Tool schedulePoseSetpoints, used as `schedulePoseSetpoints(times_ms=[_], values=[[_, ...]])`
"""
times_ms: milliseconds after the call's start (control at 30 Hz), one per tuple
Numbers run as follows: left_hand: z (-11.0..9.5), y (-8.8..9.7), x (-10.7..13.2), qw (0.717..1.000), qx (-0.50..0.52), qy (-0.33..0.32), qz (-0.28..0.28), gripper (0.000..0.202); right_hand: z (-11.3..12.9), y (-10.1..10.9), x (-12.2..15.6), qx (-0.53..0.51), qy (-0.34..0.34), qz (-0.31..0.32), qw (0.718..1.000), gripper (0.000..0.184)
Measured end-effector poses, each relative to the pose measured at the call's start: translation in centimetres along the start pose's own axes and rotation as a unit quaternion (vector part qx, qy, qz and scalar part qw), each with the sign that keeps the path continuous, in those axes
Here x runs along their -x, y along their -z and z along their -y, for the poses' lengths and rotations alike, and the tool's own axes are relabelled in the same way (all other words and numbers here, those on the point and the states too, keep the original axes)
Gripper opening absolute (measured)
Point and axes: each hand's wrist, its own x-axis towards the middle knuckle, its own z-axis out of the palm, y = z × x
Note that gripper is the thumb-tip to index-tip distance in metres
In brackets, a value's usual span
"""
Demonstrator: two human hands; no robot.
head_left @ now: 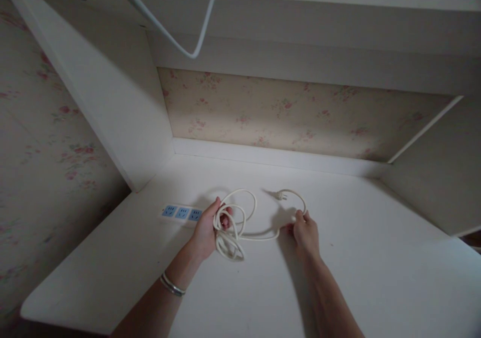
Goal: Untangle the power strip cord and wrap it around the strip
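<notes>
My left hand is closed around several loose loops of a white power cord, which hang over the fingers and below the palm. From the loops one stretch of cord runs right to my right hand, whose fingers pinch it. Beyond that pinch the cord curves up and back left, ending in a plug with its prongs bare. A white power strip with blue sockets lies just left of my left hand, its right end hidden behind that hand.
The white desk top spreads under both hands. White side panels rise left and right, and a shelf crosses overhead. A pale bent cable or rod hangs from above. Floral wallpaper covers the wall behind.
</notes>
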Motion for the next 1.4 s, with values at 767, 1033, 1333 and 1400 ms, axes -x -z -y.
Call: schedulePoseSetpoints(times_ms=[767,1033,1333,1400], values=[[0.4,-0.8,0.2,0.992,-0.025,-0.122,0.005,0.025,2.0,-4.0,5.6,0.085,0.032,0.335,0.938,0.037],[0.6,-0.7,-0.1,0.991,-0.052,-0.119,-0.011,0.031,4.4,-4.0,6.9,0.152,0.027,0.525,0.837,0.046],[1.0,-0.6,0.1,0.986,-0.104,-0.128,-0.007,0.036,5.4,-4.6,7.3,0.149,0.145,0.618,0.758,0.028],[1.0,-0.6,0.1,0.988,-0.095,-0.12,0.004,0.035,5.2,-4.6,7.3,0.151,0.153,0.61,0.762,0.027]])
